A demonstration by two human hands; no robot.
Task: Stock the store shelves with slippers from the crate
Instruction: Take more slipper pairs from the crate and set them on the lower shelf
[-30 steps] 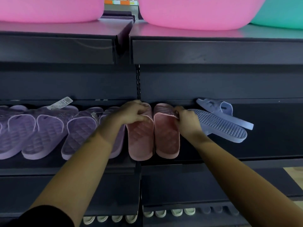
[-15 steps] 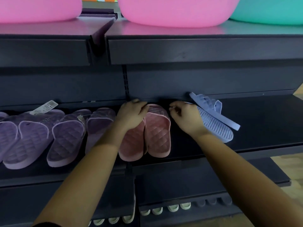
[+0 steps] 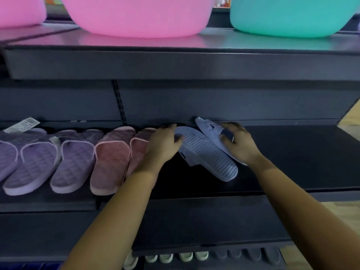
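On the dark middle shelf (image 3: 292,162) lies a pair of light blue slippers. One blue slipper (image 3: 206,152) lies sole up, and my left hand (image 3: 165,145) grips its toe end. The other blue slipper (image 3: 209,129) lies behind it, and my right hand (image 3: 237,141) closes over its strap. Just left of my left hand stand two pink quilted slippers (image 3: 111,158); the right one is partly hidden by my wrist. Further left runs a row of purple quilted slippers (image 3: 35,160), one with a white tag (image 3: 21,124). No crate is in view.
Pink basins (image 3: 136,14) and a teal basin (image 3: 292,14) stand on the upper shelf, whose front edge (image 3: 175,63) overhangs. The lowest shelf shows the toes of pale green slippers (image 3: 173,257) and grey-blue slippers (image 3: 247,254). Wooden floor (image 3: 348,117) shows at the right.
Both hands left the pink slippers and moved right onto the blue pair. The view also shifted right.
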